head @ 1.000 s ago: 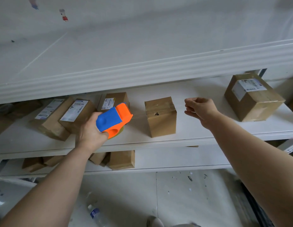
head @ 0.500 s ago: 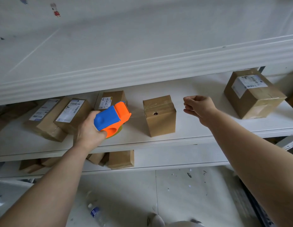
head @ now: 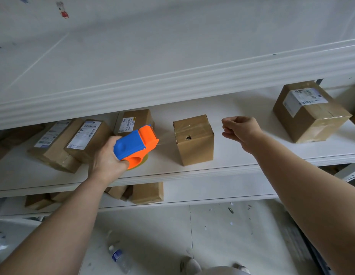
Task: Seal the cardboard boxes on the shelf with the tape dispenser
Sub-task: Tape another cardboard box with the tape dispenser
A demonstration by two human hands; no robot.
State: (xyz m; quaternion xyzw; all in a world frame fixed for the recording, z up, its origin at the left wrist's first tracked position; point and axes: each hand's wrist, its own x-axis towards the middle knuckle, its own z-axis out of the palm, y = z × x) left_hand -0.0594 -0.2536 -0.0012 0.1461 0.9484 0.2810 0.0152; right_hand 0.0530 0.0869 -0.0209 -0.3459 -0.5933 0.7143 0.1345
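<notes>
- Cardboard box [head: 194, 139]: small, upright, near the front edge of the middle shelf [head: 232, 167], about midway along it and between your two hands. A hole shows in its front face. It looks light, so it could tip or slide toward that edge if you pull sideways before the tape is pressed down.
- Tape dispenser [head: 136, 143]: blue and orange, just left of the box. The fingers of your left hand [head: 107, 157] are wrapped round its handle. Held at a poor angle, it may twist the strip or cut it early.
- Clear tape [head: 166, 135]: a faint span from the dispenser across the box top toward your right hand [head: 240, 129]. That hand's fingers are curled in, seemingly pinching the free end. Slack would let the tape fold on itself or land crooked.
- Floor [head: 232, 235]: pale, with scattered scraps.
- Upper shelf [head: 172, 80]: a white board overhanging the work.
- Large labelled box [head: 311, 112]: toward the right end of the middle shelf.
- Labelled boxes [head: 83, 139]: toward the left end.
- Water bottle [head: 120, 257]: lying on the floor, a trip risk.
</notes>
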